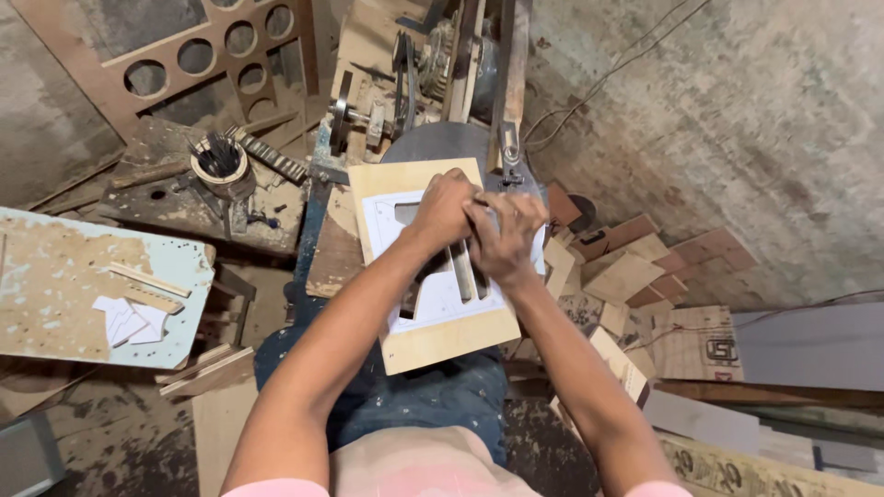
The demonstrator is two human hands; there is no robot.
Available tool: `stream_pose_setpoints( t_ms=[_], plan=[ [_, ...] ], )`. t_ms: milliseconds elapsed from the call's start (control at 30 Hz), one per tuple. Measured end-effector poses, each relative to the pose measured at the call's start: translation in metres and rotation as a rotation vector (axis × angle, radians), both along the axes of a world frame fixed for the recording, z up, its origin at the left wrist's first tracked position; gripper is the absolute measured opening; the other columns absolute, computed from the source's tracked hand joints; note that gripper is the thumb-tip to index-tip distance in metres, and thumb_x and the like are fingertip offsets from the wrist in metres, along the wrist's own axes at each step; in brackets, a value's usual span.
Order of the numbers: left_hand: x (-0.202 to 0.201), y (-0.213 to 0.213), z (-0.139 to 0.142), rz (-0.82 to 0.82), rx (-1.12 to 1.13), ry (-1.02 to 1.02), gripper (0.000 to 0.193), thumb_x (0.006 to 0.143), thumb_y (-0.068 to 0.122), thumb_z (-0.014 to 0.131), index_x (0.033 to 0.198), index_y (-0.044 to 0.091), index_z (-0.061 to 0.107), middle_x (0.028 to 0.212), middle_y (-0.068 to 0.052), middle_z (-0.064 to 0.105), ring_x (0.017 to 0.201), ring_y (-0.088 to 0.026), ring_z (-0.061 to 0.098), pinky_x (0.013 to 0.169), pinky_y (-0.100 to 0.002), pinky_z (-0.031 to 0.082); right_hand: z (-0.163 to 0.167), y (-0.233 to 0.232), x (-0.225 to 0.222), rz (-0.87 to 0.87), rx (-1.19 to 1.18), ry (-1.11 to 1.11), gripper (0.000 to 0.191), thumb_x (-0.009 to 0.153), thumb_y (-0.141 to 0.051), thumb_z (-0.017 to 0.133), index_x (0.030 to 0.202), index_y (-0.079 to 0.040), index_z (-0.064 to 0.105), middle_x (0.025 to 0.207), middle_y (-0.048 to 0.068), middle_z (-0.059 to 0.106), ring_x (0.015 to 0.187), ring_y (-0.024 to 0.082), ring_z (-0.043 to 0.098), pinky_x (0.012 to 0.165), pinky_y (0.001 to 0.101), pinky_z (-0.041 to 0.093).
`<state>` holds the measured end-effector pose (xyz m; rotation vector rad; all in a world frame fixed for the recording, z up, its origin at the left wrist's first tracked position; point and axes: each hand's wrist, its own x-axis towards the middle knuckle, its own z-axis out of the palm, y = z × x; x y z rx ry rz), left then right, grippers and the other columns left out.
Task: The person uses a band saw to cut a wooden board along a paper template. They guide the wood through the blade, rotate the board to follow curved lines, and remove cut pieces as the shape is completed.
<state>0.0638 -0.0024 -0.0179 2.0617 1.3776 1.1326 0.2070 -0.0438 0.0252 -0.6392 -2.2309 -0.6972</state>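
A rectangular plywood board (433,340) with a white paper pattern glued on it lies flat on the round saw table (442,144) in front of me. Several shapes are cut out of the board. My left hand (444,208) presses on the board's upper middle, fingers curled. My right hand (505,236) is right beside it, touching it, fingers bent over the board near the thin saw blade. Both hands meet close to the blade clamp (508,158). What the fingertips pinch is hidden.
The saw's metal arm and wheels (433,64) rise behind the table. A round tin of small blades (219,163) sits on a dusty bench at left. A pale blue board (87,285) with paper scraps lies at left. Wood offcuts (635,267) pile at right.
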Motion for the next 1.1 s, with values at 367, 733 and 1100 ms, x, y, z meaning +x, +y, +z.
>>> stream_pose_setpoints(
  t_ms=[367,733,1100],
  plan=[
    [-0.039,-0.026,-0.028,0.303,-0.155,0.509,0.072,0.099,0.056,0.046,0.158,0.014,0.038,0.162,-0.031,0.023,0.147,-0.058,0.021,0.117,-0.07,0.003,0.066,0.08,-0.057,-0.169,-0.221,0.37,0.045,0.09,0.008,0.067,0.126,-0.018,0.073,0.127,0.007,0.065,0.123,0.029,0.056,0.106,0.0464,0.042],
    [-0.066,-0.003,-0.02,0.166,-0.146,0.636,0.066,0.098,0.061,0.037,0.159,0.036,0.033,0.168,-0.015,0.024,0.153,-0.042,0.021,0.119,-0.071,0.002,0.021,0.11,-0.005,0.239,-0.82,0.872,0.045,0.106,-0.028,0.072,0.142,-0.004,0.057,0.142,0.015,0.054,0.124,0.022,0.065,0.103,0.0349,0.062],
    [-0.067,0.009,-0.019,0.211,-0.214,0.62,0.079,0.096,0.071,0.035,0.16,0.025,0.033,0.167,-0.015,0.026,0.152,-0.046,0.019,0.119,-0.068,-0.003,-0.113,0.021,0.129,-0.753,-0.992,0.294,0.058,0.087,-0.023,0.074,0.141,-0.012,0.055,0.127,0.025,0.061,0.113,0.049,0.061,0.092,0.0579,0.052]
  ],
)
